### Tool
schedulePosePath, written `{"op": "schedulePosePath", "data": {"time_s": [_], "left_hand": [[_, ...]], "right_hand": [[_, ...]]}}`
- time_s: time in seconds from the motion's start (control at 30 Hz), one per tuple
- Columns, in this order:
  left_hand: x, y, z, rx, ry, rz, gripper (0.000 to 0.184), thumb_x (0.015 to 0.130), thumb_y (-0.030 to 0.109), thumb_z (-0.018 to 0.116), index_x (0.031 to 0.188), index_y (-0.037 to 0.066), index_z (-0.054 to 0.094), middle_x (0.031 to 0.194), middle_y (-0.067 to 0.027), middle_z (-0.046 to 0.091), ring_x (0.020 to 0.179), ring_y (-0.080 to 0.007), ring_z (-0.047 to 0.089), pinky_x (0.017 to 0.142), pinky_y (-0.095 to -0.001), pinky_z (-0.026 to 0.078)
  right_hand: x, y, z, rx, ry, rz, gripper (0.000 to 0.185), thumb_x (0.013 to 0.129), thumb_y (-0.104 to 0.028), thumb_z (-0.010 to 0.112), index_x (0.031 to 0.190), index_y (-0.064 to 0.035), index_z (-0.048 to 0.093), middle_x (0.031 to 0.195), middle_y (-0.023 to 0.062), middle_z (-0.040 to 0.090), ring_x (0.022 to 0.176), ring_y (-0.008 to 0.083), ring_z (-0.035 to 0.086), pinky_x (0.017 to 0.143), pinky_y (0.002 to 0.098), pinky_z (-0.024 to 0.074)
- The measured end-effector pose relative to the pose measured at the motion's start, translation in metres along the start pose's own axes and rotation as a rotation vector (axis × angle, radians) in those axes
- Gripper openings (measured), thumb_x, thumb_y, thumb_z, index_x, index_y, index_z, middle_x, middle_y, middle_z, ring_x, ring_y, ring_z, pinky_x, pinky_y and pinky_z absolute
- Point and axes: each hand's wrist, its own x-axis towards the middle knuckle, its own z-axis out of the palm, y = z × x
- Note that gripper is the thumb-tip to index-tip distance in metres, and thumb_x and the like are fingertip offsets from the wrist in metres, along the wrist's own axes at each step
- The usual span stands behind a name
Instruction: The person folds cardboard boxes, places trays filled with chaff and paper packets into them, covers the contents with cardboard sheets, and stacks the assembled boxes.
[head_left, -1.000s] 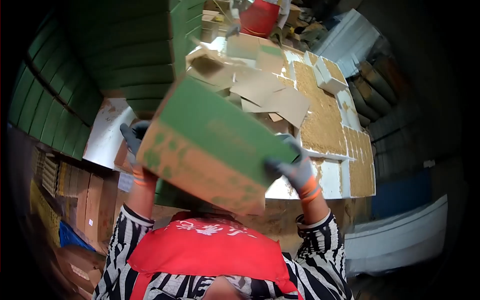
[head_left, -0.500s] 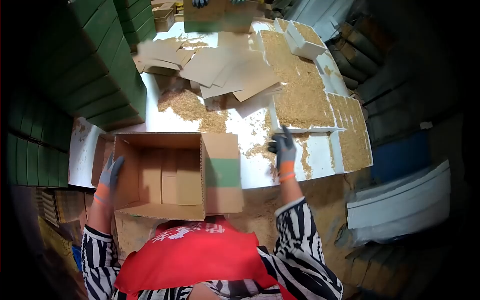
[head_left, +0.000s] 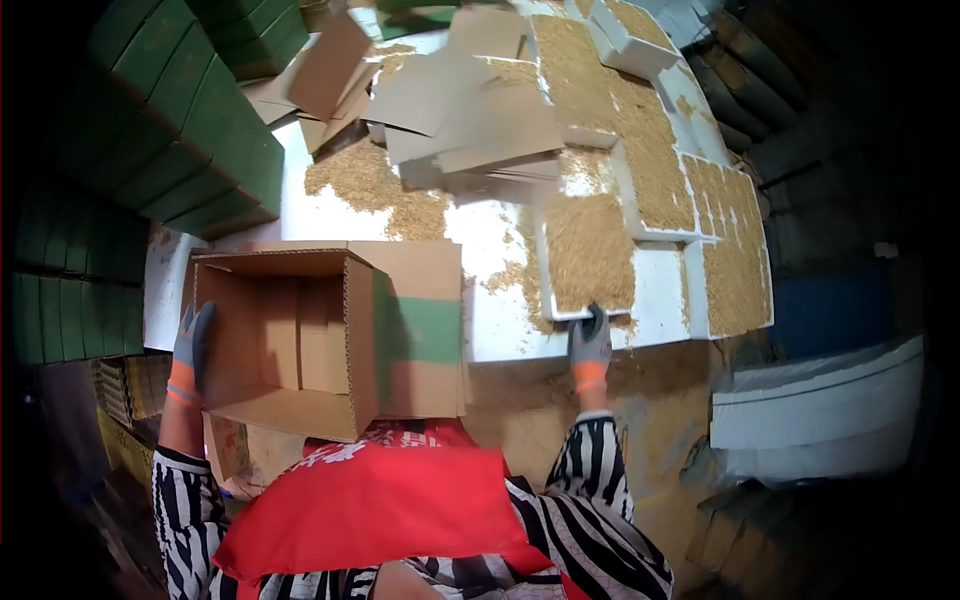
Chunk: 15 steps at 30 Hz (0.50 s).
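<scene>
At the table's left edge, green boxes stand stacked, looking finished on their outer sides. The left hand, gloved, lies against the left wall of a cardboard box at the near left corner of the table. The box is opened out, its mouth in view, bare cardboard showing inside, so it appears made up but not filled or closed. Just right of it is flat cardboard with a green band. Toward the far edge, loose cardboard sheets lie in an untidy heap beside spilled brown crumbs.

Right of the middle, the right hand grips the near rim of a white tray full of brown crumbs at the table's near edge. This tray stands out from the others, while more filled trays lie along the right edge.

On the left, the hand's fingers are partly lost against the box wall; I cannot tell whether they pinch it. Whether the banded cardboard belongs to the box is unclear. The heap's sheets and the gripped tray are blurred, the far edge is cut off, and the right side fades into darkness.
</scene>
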Motion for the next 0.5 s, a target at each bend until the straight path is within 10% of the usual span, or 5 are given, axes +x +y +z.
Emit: {"op": "schedulePosePath", "data": {"time_s": [0.07, 0.23, 0.5], "left_hand": [[0.000, 0.008, -0.006, 0.212, -0.006, 0.096, 0.039, 0.091, 0.005, 0.040, 0.128, 0.001, 0.051, 0.131, -0.0235, 0.048, 0.119, -0.0383, 0.049, 0.103, -0.0380, 0.041], [0.014, 0.026, -0.001, -0.562, 0.024, -0.356, 0.038, 0.099, 0.020, 0.040, 0.126, -0.001, 0.054, 0.128, -0.0127, 0.053, 0.118, -0.0227, 0.050, 0.102, -0.0324, 0.039], [0.020, 0.024, 0.010, -0.614, 0.121, -0.387, 0.047, 0.095, 0.026, 0.051, 0.132, -0.003, 0.048, 0.132, -0.0131, 0.051, 0.121, -0.0210, 0.046, 0.103, -0.0314, 0.036]], "right_hand": [[-0.043, 0.030, -0.014, 0.184, 0.019, 0.010, 0.047, 0.087, -0.003, 0.062, 0.132, 0.0015, 0.047, 0.128, 0.0127, 0.054, 0.114, 0.0218, 0.054, 0.096, 0.0334, 0.0450], [-0.098, 0.061, -0.015, 0.811, 0.458, 0.304, 0.064, 0.091, -0.013, 0.061, 0.145, -0.0028, 0.027, 0.142, 0.0123, 0.041, 0.120, 0.0206, 0.048, 0.099, 0.0331, 0.0425], [-0.084, 0.009, -0.027, 1.074, 0.182, 0.235, 0.064, 0.094, -0.021, 0.056, 0.147, -0.0055, 0.023, 0.142, 0.0129, 0.038, 0.124, 0.0244, 0.046, 0.102, 0.0376, 0.0419]]}}
